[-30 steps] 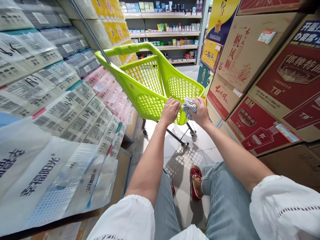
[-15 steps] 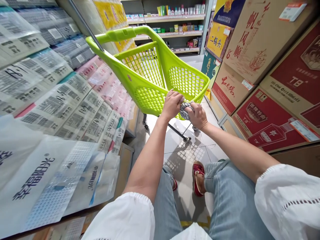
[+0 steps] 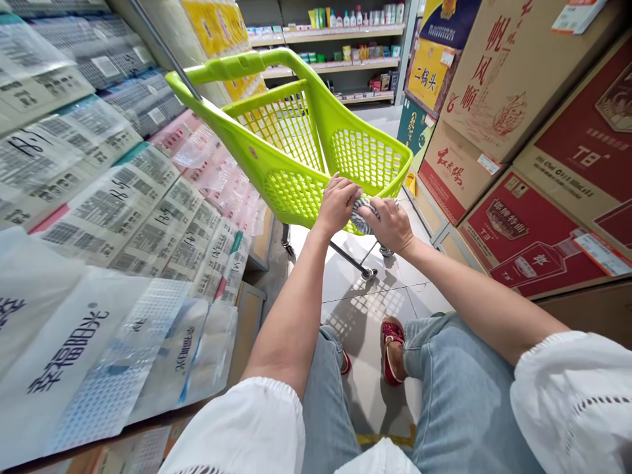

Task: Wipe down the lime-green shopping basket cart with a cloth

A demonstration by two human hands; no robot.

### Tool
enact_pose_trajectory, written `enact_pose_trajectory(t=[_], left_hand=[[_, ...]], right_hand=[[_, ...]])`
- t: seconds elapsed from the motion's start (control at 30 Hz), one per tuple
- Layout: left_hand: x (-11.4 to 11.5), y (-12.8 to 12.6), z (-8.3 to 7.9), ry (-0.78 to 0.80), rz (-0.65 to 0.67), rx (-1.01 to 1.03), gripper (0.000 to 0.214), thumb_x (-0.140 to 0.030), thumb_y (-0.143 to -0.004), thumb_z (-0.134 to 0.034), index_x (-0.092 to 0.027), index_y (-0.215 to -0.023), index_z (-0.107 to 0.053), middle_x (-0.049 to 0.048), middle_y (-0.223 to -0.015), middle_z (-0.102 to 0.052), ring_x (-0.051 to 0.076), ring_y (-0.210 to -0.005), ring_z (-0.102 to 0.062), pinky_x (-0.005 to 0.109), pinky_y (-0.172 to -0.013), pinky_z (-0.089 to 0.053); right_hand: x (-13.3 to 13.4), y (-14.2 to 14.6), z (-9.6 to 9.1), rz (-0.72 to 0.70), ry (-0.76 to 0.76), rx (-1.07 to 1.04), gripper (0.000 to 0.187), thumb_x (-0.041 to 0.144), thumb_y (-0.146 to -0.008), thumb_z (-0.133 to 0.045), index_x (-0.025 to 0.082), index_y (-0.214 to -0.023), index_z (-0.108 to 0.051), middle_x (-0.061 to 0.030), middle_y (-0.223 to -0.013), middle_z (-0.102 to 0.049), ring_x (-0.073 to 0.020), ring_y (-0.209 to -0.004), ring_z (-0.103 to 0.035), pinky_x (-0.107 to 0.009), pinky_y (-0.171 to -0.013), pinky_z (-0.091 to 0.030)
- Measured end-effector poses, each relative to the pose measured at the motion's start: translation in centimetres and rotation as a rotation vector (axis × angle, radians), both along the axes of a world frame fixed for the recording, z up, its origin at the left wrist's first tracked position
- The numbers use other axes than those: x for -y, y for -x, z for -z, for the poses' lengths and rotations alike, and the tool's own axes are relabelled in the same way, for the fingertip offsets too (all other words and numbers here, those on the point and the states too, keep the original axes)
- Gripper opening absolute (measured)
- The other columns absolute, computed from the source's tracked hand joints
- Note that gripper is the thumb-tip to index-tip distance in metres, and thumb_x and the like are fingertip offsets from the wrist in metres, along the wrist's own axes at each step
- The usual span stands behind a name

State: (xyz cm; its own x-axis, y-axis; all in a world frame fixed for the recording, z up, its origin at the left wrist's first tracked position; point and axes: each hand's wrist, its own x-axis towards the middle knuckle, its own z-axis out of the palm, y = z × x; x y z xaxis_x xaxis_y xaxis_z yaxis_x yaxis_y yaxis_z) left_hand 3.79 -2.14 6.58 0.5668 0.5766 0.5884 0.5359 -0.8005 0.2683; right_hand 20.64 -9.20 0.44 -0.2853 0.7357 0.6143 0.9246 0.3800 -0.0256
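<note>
Lime-green plastic shopping cart (image 3: 239, 131) on a floor of pale tiles (image 3: 395, 306), between stacked goods at left and cartons at right; the small oval mark on its side is illegible. The left hand (image 3: 338, 203) is curled over the near rim of the cart. The right hand (image 3: 392, 224), fingers bent, holds a crumpled grey-and-white striped cloth (image 3: 361, 220) against the rim at the near end; the cloth lies between the two hands and is partly covered by the right fingers.

Right side: a tan cardboard carton (image 3: 511, 85) bears 一帆风顺 in red vertical characters. Below and nearer, a red cardboard carton (image 3: 523, 230) reads 郎牌特曲 and T3, above a printed bottle; a red-and-tan cardboard carton (image 3: 573, 148) higher up is marked T8. Farther back, a yellow box (image 3: 425, 82) reads 二锅头. White price tags with orange edges are fixed to several cartons, their print too small to read.

Left side: a white-and-blue plastic package (image 3: 99, 388) in the foreground reads 幸福阳光 in dark characters. Behind it, film-wrapped grey-and-white packs (image 3: 143, 204) carry black handwritten marks, not clearly legible, and adjoin pink film-wrapped packs (image 3: 217, 171). Background: a shelf (image 3: 340, 64) of small bottles and boxes, labels indistinct.
</note>
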Motion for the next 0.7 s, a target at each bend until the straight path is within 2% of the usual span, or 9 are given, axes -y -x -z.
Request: enact_pose_trajectory(t=[0.1,0.2,0.33,0.4,0.47,0.63,0.7], left_hand=[[-0.1,-0.1,0.1,0.002,-0.007,0.000,0.028,-0.031,-0.095,-0.035,-0.024,-0.090,-0.062,0.0023,-0.097,-0.064,0.019,-0.102,-0.053,0.043,-0.114,-0.027],[-0.3,-0.2,0.2,-0.003,-0.012,0.002,0.029,-0.032,-0.095,-0.035,-0.023,-0.090,-0.062,0.0023,-0.097,-0.064,0.019,-0.102,-0.054,0.043,-0.115,-0.027],[-0.5,-0.3,0.1,0.001,-0.008,0.013,0.030,-0.033,-0.096,-0.034,-0.023,-0.091,-0.063,0.0028,-0.097,-0.065,0.018,-0.101,-0.054,0.042,-0.114,-0.027],[-0.4,-0.4,0.0,0.005,-0.008,0.007,0.031,-0.034,-0.096,-0.034,-0.024,-0.092,-0.063,0.0031,-0.098,-0.065,0.019,-0.102,-0.054,0.043,-0.115,-0.026],[-0.4,-0.4,-0.1,0.002,-0.013,0.000,0.031,-0.034,-0.096,-0.034,-0.024,-0.092,-0.063,0.0030,-0.099,-0.065,0.018,-0.103,-0.054,0.042,-0.115,-0.025],[-0.3,-0.2,-0.1,-0.010,-0.014,-0.013,0.031,-0.034,-0.096,-0.033,-0.023,-0.092,-0.062,0.0026,-0.099,-0.065,0.018,-0.102,-0.054,0.041,-0.115,-0.027],[-0.2,-0.2,-0.1,-0.009,-0.013,-0.012,0.030,-0.034,-0.096,-0.034,-0.023,-0.091,-0.062,0.0026,-0.099,-0.065,0.018,-0.101,-0.054,0.041,-0.115,-0.027]], right_hand=[[-0.4,0.6,0.0,-0.020,0.032,-0.064,0.037,0.033,-0.097,-0.031,0.030,-0.124,-0.055,-0.0084,-0.128,-0.055,-0.0281,-0.113,-0.047,-0.047,-0.090,-0.041],[-0.6,0.6,1.6,-0.023,0.087,-0.052,0.036,0.033,-0.097,-0.031,0.031,-0.122,-0.057,-0.0087,-0.128,-0.055,-0.0284,-0.112,-0.048,-0.047,-0.087,-0.041],[-0.2,0.4,3.9,-0.078,0.198,0.116,0.036,0.025,-0.097,-0.030,0.031,-0.118,-0.058,-0.0083,-0.126,-0.057,-0.0260,-0.103,-0.051,-0.041,-0.076,-0.040],[0.0,0.4,4.3,-0.095,0.217,0.202,0.037,0.022,-0.097,-0.029,0.029,-0.117,-0.059,-0.0084,-0.124,-0.058,-0.0249,-0.100,-0.051,-0.038,-0.072,-0.039],[0.1,0.3,3.7,-0.089,0.188,0.210,0.035,0.023,-0.096,-0.031,0.027,-0.117,-0.059,-0.0089,-0.124,-0.058,-0.0244,-0.099,-0.050,-0.037,-0.072,-0.038],[-0.3,0.2,0.6,-0.003,-0.002,0.045,0.033,0.031,-0.097,-0.034,0.031,-0.120,-0.057,-0.0070,-0.126,-0.056,-0.0247,-0.104,-0.049,-0.040,-0.082,-0.041],[-0.4,0.1,0.0,0.009,-0.037,0.025,0.033,0.032,-0.097,-0.033,0.033,-0.120,-0.057,-0.0060,-0.127,-0.056,-0.0248,-0.104,-0.049,-0.041,-0.084,-0.042]])
